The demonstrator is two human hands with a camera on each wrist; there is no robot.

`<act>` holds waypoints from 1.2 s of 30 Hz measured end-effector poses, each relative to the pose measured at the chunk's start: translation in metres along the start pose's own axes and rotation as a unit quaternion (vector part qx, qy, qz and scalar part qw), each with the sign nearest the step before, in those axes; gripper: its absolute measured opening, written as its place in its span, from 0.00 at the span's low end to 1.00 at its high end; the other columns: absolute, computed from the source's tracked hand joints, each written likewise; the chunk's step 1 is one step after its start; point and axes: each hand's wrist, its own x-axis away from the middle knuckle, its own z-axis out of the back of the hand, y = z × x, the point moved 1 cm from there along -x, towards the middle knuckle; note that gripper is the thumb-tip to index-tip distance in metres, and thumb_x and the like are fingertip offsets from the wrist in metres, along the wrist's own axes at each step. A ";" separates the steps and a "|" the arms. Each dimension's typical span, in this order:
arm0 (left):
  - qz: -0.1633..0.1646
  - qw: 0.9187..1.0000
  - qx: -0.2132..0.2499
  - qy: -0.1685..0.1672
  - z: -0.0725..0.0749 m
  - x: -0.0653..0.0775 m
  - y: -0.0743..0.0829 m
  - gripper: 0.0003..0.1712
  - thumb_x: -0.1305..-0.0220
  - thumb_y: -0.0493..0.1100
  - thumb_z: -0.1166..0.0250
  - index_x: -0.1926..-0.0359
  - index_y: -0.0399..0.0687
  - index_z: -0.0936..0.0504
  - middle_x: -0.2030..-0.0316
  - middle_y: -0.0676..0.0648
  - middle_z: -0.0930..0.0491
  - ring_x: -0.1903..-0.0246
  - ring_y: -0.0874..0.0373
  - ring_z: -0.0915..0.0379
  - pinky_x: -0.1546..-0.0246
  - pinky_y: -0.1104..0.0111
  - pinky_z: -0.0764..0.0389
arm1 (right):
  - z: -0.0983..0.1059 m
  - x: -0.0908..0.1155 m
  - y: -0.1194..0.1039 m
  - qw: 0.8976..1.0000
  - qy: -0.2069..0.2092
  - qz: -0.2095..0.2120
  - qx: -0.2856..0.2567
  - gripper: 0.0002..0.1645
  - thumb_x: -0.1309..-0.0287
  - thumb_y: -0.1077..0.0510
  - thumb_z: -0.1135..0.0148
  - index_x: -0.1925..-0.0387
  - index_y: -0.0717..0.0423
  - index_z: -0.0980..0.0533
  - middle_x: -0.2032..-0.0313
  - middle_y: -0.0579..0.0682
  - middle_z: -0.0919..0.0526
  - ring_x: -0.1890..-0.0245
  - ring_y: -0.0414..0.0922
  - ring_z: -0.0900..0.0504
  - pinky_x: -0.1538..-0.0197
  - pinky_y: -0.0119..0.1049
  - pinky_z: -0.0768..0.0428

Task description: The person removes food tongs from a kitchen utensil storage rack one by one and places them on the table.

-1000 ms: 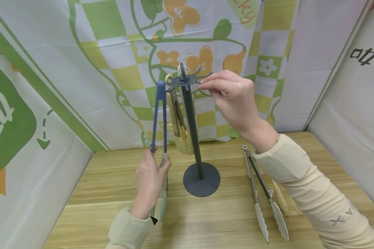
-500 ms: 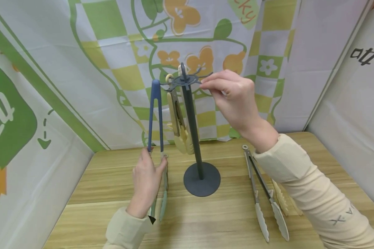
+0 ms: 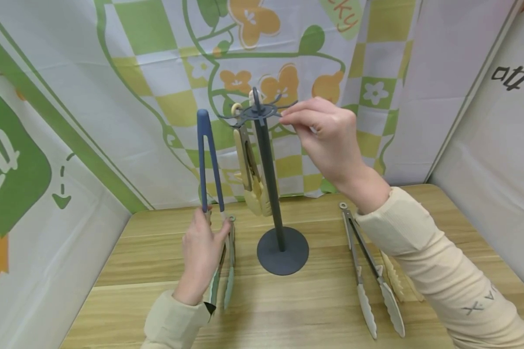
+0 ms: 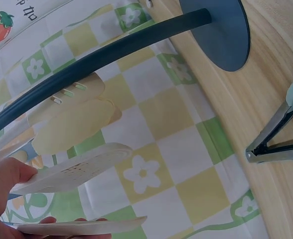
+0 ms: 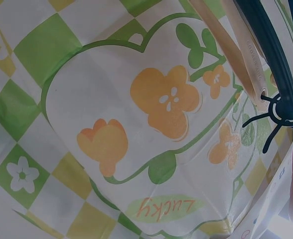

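My left hand (image 3: 201,247) grips blue-handled tongs (image 3: 209,167) near the middle, joined end up. In the left wrist view their pale tips (image 4: 81,169) stand apart, with the thumb against one arm. The top of these tongs is left of the dark rack's hooks (image 3: 258,112), with a gap between. My right hand (image 3: 325,135) pinches a hook at the rack's right side. Yellow tongs (image 3: 253,191) hang on the rack's left side, and another pale pair (image 5: 256,69) hangs beside them in the right wrist view.
The rack's round base (image 3: 283,264) stands on the wooden table (image 3: 297,310). Mint-tipped tongs (image 3: 230,286) lie left of it, partly behind my left hand. White-tipped tongs (image 3: 362,291) lie to the right, beside pale yellow ones (image 3: 393,276) partly hidden by my sleeve. A patterned cloth (image 3: 157,87) hangs behind.
My left hand has moved left with the blue-handled tongs, taking their top from beside the hook to clear of it. My right hand keeps its place on the rack.
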 end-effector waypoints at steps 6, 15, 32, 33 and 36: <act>0.028 0.999 0.003 -0.040 0.003 -0.001 -0.003 0.25 0.46 0.44 0.34 0.53 0.31 0.30 0.82 0.47 0.33 0.89 0.59 0.43 0.92 0.71 0.40 | 0.000 0.000 0.000 1.000 -0.002 0.000 -0.001 0.11 0.49 0.75 0.42 0.77 0.64 0.17 0.72 0.55 0.16 0.69 0.47 0.18 0.64 0.32 0.20; 0.064 0.993 0.011 -0.103 0.006 -0.004 -0.014 0.27 0.45 0.45 0.35 0.51 0.29 0.31 0.85 0.51 0.38 0.89 0.61 0.45 0.91 0.73 0.41 | 0.000 0.000 0.000 1.000 -0.002 -0.001 -0.003 0.11 0.49 0.75 0.43 0.77 0.64 0.17 0.72 0.55 0.16 0.69 0.47 0.18 0.63 0.32 0.20; 0.110 0.980 0.028 -0.165 0.008 -0.005 -0.029 0.28 0.43 0.45 0.37 0.49 0.28 0.32 0.72 0.36 0.23 0.88 0.61 0.44 0.91 0.72 0.39 | 0.000 0.000 0.000 1.000 -0.006 0.000 0.000 0.11 0.49 0.75 0.43 0.76 0.64 0.17 0.72 0.54 0.16 0.69 0.46 0.18 0.61 0.33 0.20; 0.112 0.979 0.030 -0.168 0.008 -0.005 -0.029 0.29 0.43 0.45 0.37 0.49 0.27 0.33 0.67 0.34 0.22 0.88 0.61 0.43 0.92 0.72 0.39 | 0.000 0.000 0.000 1.000 -0.006 0.000 0.000 0.11 0.49 0.75 0.43 0.76 0.64 0.17 0.72 0.54 0.16 0.69 0.46 0.18 0.61 0.33 0.20; 0.114 0.977 0.029 -0.178 0.009 -0.005 -0.032 0.29 0.43 0.45 0.37 0.49 0.27 0.33 0.59 0.31 0.22 0.89 0.61 0.43 0.93 0.73 0.39 | 0.000 0.000 0.000 1.000 -0.006 0.001 0.000 0.11 0.49 0.75 0.43 0.76 0.64 0.17 0.72 0.54 0.16 0.69 0.46 0.18 0.61 0.33 0.20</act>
